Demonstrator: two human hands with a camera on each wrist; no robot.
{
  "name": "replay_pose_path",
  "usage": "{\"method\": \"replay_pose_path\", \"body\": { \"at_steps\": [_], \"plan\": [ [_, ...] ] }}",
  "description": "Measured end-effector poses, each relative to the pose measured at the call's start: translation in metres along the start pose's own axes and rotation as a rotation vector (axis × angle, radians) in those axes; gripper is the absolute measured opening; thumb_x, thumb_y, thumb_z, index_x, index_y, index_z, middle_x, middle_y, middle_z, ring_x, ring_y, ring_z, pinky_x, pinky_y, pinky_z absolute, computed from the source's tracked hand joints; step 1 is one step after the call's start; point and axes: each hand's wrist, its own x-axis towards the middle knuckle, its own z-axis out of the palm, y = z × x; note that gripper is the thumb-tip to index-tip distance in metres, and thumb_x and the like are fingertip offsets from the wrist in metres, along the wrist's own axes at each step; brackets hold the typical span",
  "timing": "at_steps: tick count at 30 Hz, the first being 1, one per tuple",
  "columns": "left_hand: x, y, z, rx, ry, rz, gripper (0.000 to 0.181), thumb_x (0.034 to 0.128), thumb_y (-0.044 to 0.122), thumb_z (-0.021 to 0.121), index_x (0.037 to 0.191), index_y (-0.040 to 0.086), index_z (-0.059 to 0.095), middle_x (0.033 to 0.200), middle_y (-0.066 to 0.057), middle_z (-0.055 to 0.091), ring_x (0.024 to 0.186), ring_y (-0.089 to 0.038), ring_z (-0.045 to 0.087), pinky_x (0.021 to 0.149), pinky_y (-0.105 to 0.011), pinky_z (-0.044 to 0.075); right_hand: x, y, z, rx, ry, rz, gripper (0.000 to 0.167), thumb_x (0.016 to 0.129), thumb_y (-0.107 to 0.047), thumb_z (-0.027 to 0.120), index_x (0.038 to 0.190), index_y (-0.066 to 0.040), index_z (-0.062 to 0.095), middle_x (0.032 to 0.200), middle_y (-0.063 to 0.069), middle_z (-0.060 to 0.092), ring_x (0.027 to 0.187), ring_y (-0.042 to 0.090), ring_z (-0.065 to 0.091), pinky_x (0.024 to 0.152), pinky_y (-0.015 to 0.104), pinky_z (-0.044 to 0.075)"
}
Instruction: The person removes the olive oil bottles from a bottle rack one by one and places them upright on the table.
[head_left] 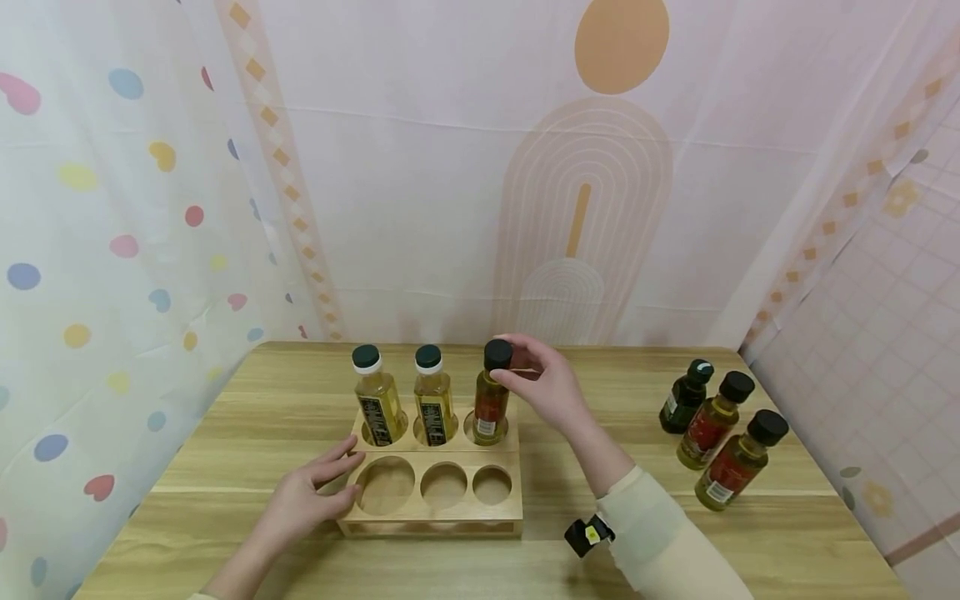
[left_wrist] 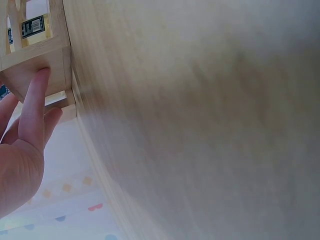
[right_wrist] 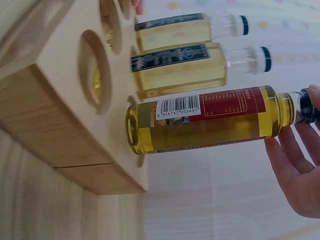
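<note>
My right hand (head_left: 551,390) pinches an oil bottle with a red label and black cap (head_left: 491,404) near its cap. The bottle's base is at the back-right hole of a wooden two-tier rack (head_left: 431,527); in the right wrist view the base (right_wrist: 134,131) shows at the hole's rim. Two bottles of pale oil with dark green caps (head_left: 380,407) (head_left: 433,407) stand in the other back holes. My left hand (head_left: 300,500) touches the rack's left side with extended fingers; a fingertip (left_wrist: 41,77) rests on the side panel in the left wrist view.
At the table's right stand two red-labelled oil bottles (head_left: 707,429) (head_left: 733,471) and a smaller dark bottle (head_left: 684,402). The rack's front tier has three round holes of different sizes. A patterned curtain (head_left: 420,208) hangs behind the wooden table (head_left: 600,517).
</note>
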Motion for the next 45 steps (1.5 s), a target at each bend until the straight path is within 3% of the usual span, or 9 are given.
{"method": "replay_pose_path", "body": {
  "at_steps": [7, 11, 23, 37, 45],
  "plan": [
    [0.001, 0.0, 0.0, 0.015, 0.007, 0.007, 0.046, 0.0873, 0.018, 0.077, 0.13, 0.006, 0.065, 0.15, -0.005, 0.045, 0.134, -0.035, 0.043, 0.103, -0.052, 0.039, -0.001, -0.012, -0.01, 0.002, 0.018, -0.016, 0.04, 0.087, -0.005, 0.076, 0.126, -0.009, 0.066, 0.104, 0.01, 0.071, 0.097, 0.024, 0.067, 0.085, 0.039, 0.056],
    [0.0, -0.001, 0.0, 0.014, 0.005, 0.001, 0.047, 0.0872, 0.018, 0.077, 0.13, 0.006, 0.065, 0.151, -0.005, 0.045, 0.134, -0.035, 0.043, 0.103, -0.053, 0.039, -0.003, -0.012, -0.019, -0.002, 0.038, -0.038, 0.041, 0.087, -0.005, 0.076, 0.126, -0.007, 0.065, 0.104, 0.012, 0.071, 0.098, 0.024, 0.066, 0.089, 0.04, 0.055],
    [0.0, -0.002, 0.0, 0.016, 0.009, 0.008, 0.046, 0.0868, 0.019, 0.078, 0.129, 0.005, 0.066, 0.15, -0.005, 0.045, 0.134, -0.036, 0.043, 0.104, -0.054, 0.036, -0.014, -0.001, -0.054, -0.064, 0.134, 0.002, 0.042, 0.088, -0.005, 0.075, 0.129, -0.004, 0.062, 0.106, 0.014, 0.07, 0.097, 0.019, 0.065, 0.09, 0.035, 0.053],
    [0.0, 0.0, -0.001, 0.001, 0.0, 0.005, 0.047, 0.0872, 0.02, 0.077, 0.13, 0.005, 0.065, 0.151, -0.006, 0.045, 0.135, -0.037, 0.041, 0.105, -0.054, 0.036, -0.035, 0.029, -0.099, -0.232, 0.244, 0.171, 0.047, 0.092, -0.023, 0.073, 0.135, -0.009, 0.059, 0.114, 0.014, 0.068, 0.106, 0.023, 0.063, 0.091, 0.033, 0.051],
    [0.001, 0.002, -0.001, 0.005, 0.003, 0.014, 0.047, 0.0869, 0.019, 0.078, 0.129, 0.004, 0.065, 0.15, -0.008, 0.045, 0.133, -0.036, 0.044, 0.103, -0.051, 0.038, -0.043, 0.039, -0.121, -0.311, 0.311, 0.201, 0.048, 0.093, -0.024, 0.072, 0.135, -0.006, 0.057, 0.116, 0.02, 0.066, 0.112, 0.033, 0.061, 0.095, 0.049, 0.05]
  ]
}}
